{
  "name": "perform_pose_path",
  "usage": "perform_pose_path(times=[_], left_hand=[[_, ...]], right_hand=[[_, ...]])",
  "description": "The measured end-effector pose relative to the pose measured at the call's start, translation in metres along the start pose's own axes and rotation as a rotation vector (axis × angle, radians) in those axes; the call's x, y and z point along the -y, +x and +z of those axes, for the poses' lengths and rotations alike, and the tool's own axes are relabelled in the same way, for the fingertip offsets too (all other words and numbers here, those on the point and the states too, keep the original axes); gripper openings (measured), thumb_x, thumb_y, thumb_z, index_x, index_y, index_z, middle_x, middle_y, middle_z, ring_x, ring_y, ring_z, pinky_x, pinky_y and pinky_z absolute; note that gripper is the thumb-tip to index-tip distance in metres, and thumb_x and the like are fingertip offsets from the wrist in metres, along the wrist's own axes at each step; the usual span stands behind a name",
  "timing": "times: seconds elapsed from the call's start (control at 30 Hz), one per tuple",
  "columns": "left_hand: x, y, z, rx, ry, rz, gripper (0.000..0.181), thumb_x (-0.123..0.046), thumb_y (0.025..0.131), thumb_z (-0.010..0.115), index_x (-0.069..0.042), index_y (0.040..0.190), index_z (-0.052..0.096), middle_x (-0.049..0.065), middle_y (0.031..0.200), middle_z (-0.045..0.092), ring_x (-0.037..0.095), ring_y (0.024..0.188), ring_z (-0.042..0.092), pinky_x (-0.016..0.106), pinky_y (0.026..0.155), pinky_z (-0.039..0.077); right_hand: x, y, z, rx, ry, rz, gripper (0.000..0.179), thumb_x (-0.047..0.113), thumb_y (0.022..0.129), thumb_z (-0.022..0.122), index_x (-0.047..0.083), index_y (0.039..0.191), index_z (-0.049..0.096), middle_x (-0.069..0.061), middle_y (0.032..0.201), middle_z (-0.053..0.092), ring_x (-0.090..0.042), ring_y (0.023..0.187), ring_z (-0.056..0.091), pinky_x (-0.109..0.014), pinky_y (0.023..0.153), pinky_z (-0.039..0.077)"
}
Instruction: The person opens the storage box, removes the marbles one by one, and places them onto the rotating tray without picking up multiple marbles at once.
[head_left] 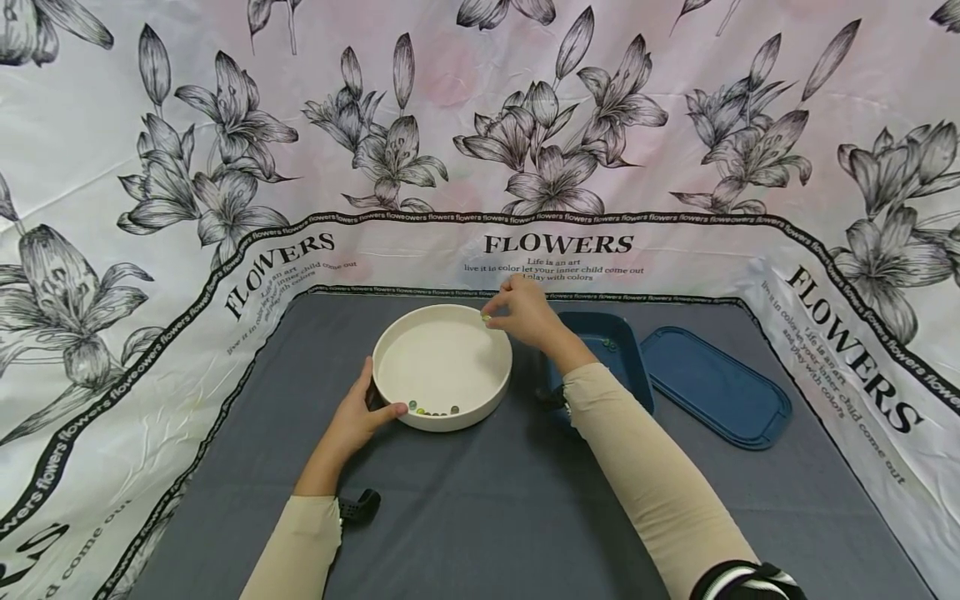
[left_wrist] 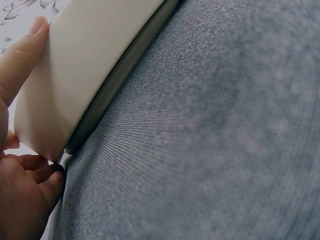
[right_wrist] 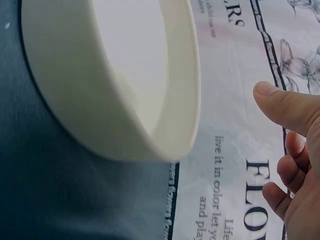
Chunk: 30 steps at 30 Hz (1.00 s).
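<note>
A round cream dish (head_left: 442,358) sits left of centre in the head view, several small glass marbles (head_left: 435,412) gathered along its near inner wall. My left hand (head_left: 358,421) grips the dish at its left side, thumb against the outer wall; in the left wrist view the other fingers (left_wrist: 37,175) curl at its bottom edge. Above the dish's far right rim, my right hand (head_left: 525,312) pinches a yellow-green marble (head_left: 486,317) between thumb and fingertips. The right wrist view shows the thumb (right_wrist: 280,102) and curled fingers beyond the rim, the marble hidden there.
Right of the dish stands a blue rectangular container (head_left: 641,375), partly behind my right forearm, with a few marbles (head_left: 609,343) inside. A blue lid (head_left: 716,387) lies flat beside it. Grey cloth (head_left: 480,517) covers the table, and a flower-printed sheet (head_left: 420,258) rises behind.
</note>
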<state>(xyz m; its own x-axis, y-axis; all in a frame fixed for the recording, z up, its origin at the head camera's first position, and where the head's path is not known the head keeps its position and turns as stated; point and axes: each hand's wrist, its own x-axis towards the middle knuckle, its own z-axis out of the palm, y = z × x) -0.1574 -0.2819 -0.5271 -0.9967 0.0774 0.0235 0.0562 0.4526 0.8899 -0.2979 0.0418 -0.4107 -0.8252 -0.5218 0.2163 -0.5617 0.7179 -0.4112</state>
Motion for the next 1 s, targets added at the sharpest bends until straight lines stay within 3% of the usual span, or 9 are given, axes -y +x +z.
perform_pose_path(times=[0.13,0.37,0.7,1.0], left_hand=[[-0.001,0.000,0.000,0.004,0.002,0.008,0.122,-0.036,0.086,0.085,-0.007,0.165,-0.004,0.015,0.172,0.000,0.035,0.157,0.016,0.052,0.125,0.023],[-0.003,0.000,0.001,-0.004,-0.004,0.016,0.122,-0.034,0.086,0.085,-0.007,0.165,-0.003,0.015,0.172,0.000,0.035,0.156,0.017,0.051,0.124,0.024],[-0.003,0.002,-0.002,-0.014,-0.034,0.030,0.122,-0.031,0.086,0.085,-0.003,0.164,-0.004,0.016,0.171,-0.001,0.037,0.157,0.015,0.053,0.124,0.023],[0.000,0.003,0.003,0.005,-0.046,0.009,0.120,-0.031,0.087,0.084,-0.006,0.165,-0.004,0.013,0.172,-0.003,0.034,0.158,0.012,0.051,0.125,0.021]], right_hand=[[0.007,0.006,0.009,0.029,0.019,-0.008,0.020,0.025,0.090,0.081,0.019,0.109,0.082,-0.014,0.106,0.052,-0.024,0.094,0.037,-0.039,0.081,0.031],[0.019,0.019,0.025,0.081,0.016,-0.012,0.020,0.028,0.091,0.081,0.022,0.109,0.082,-0.005,0.110,0.052,-0.022,0.102,0.041,-0.041,0.091,0.037],[0.036,0.036,0.043,0.151,0.000,-0.042,0.018,0.029,0.090,0.081,0.025,0.108,0.082,-0.005,0.119,0.056,-0.022,0.112,0.047,-0.044,0.099,0.040],[0.040,0.036,0.060,0.215,-0.041,-0.022,0.021,0.030,0.089,0.082,0.026,0.110,0.082,-0.005,0.125,0.057,-0.023,0.118,0.049,-0.047,0.104,0.041]])
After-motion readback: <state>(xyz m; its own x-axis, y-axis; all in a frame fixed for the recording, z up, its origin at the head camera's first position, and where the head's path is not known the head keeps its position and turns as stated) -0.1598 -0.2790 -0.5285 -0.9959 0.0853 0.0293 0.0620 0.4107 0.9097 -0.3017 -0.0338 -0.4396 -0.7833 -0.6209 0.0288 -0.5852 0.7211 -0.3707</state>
